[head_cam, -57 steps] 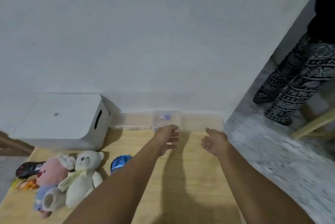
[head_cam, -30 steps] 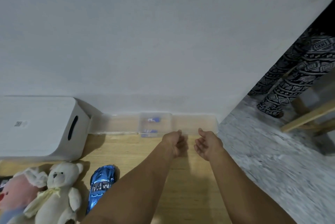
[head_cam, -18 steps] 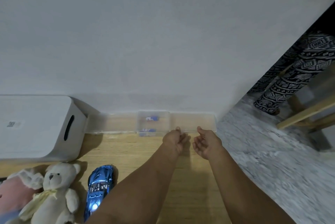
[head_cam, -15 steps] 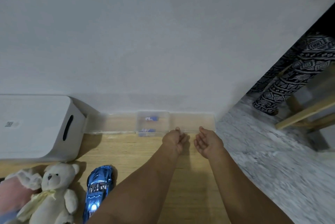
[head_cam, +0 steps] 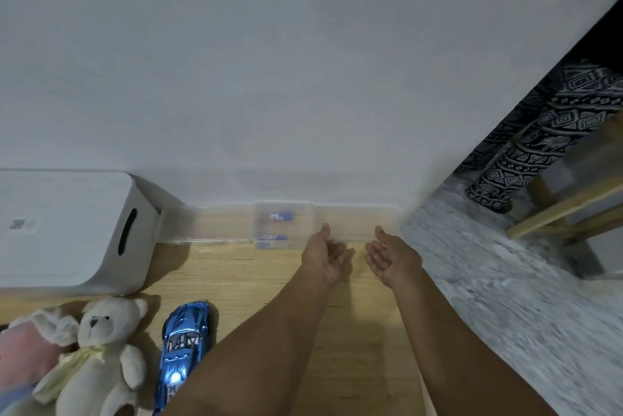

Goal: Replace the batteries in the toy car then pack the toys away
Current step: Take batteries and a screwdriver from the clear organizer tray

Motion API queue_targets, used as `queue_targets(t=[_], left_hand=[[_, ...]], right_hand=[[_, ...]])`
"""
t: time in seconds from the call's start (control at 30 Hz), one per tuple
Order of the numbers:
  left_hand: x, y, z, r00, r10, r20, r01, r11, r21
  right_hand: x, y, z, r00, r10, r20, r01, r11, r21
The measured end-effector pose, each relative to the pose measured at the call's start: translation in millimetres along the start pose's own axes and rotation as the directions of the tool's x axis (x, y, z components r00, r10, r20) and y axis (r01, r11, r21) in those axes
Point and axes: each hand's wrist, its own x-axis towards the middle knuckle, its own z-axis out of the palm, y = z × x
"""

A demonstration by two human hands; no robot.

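- Toy car point(head_cam: 183, 351): lies on the table point(head_cam: 354, 365) beside the teddy bear point(head_cam: 97, 358), apart from both hands.
- Left hand point(head_cam: 325, 257): fingers curled, nothing visibly held; right hand point(head_cam: 394, 259): fingers spread, empty.
- Handling, judged: rigid, glossy, slippery; take hold across the body sides.

No legible text anywhere.

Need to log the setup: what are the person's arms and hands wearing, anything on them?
Nothing worn shows. Both forearms are bare up to the frame's bottom edge, with no sleeves or cuffs in view. The left hand and right hand have no gloves, and no watch, bands, rings, cables or markings can be seen on wrists or fingers.
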Motion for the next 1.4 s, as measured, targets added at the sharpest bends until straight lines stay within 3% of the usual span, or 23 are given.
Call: queue_targets(t=[0.1,0.23,0.43,0.73,0.97,1.13,1.4], left_hand=[[-3.1,2.8,-6.4,1.0,0.001,0.017,0.0,1.0,-0.013],[-10.7,12.2,-26.2,0.998,0.044,-0.034,-0.038,0.987,0.157],[-14.8,38.1,-65.6,0.947,0.224,-0.229,-0.18,0.963,0.199],[-13.7,74.7,-85.6,0.86,0.363,-0.36,-0.272,0.921,0.278],[-15.2,79.7,-89.9,0.861,0.35,-0.369,-0.242,0.92,0.307],[-16.7,79.9,-91.2,0.858,0.363,-0.364,-0.255,0.916,0.311],[-26.7,83.6,-87.3,0.913,0.278,-0.298,-0.214,0.95,0.23]], right_hand=[[-3.2,1.4,-0.7,0.999,-0.036,-0.017,0.036,0.999,-0.008],[-10.6,9.0,4.9,0.998,-0.069,-0.016,0.068,0.996,-0.062],[-25.6,37.8,35.3,0.973,0.109,0.204,-0.038,0.945,-0.326],[-35.1,63.1,79.9,0.928,0.203,0.313,-0.065,0.914,-0.401],[-34.6,75.2,96.8,0.901,0.27,0.339,-0.16,0.934,-0.319],[-32.6,83.2,96.6,0.929,0.212,0.304,-0.106,0.937,-0.333],[-38.4,85.1,102.9,0.966,0.108,0.235,-0.028,0.947,-0.321]])
